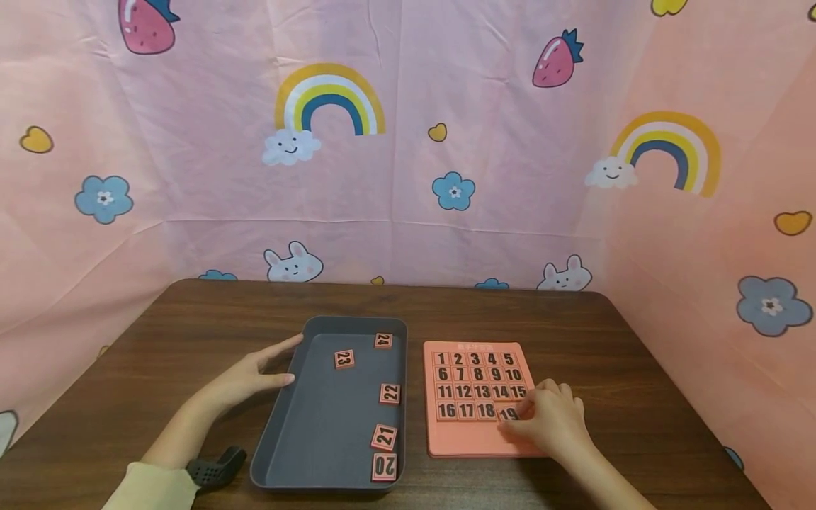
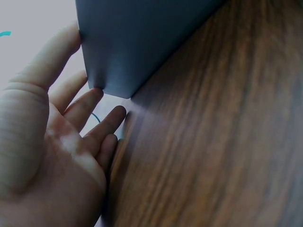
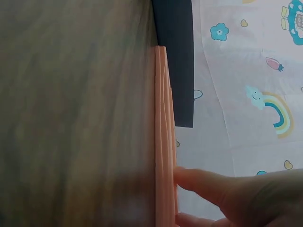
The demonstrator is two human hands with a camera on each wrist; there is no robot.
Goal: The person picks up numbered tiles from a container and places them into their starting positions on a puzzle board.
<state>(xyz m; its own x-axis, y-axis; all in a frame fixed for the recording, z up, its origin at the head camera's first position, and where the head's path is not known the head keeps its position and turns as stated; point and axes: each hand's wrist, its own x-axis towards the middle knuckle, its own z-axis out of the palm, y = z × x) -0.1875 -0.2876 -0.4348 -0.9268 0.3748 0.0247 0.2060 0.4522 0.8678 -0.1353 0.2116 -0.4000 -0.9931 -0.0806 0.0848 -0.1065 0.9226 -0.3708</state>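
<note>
My right hand (image 1: 553,418) pinches the number 19 tile (image 1: 508,414) between thumb and fingertips, over the fourth row of a pink number board (image 1: 462,440). The tile sits slightly askew beside tile 18 (image 1: 486,410). Tiles 1 to 18 lie in order in rows on the board. In the right wrist view, the board (image 3: 163,137) is seen edge-on with the fingertips on it. My left hand (image 1: 251,375), its fingers spread, touches the left rim of a dark grey tray (image 1: 319,425). The left wrist view shows fingertips against the tray's outer wall (image 2: 123,42).
Inside the tray lie loose tiles: 24 (image 1: 383,341), 23 (image 1: 344,359), 22 (image 1: 390,394), 21 (image 1: 384,437) and 20 (image 1: 384,467). Tray and board stand side by side on a brown wooden table (image 1: 446,304). A patterned pink cloth (image 1: 395,184) hangs behind and around it.
</note>
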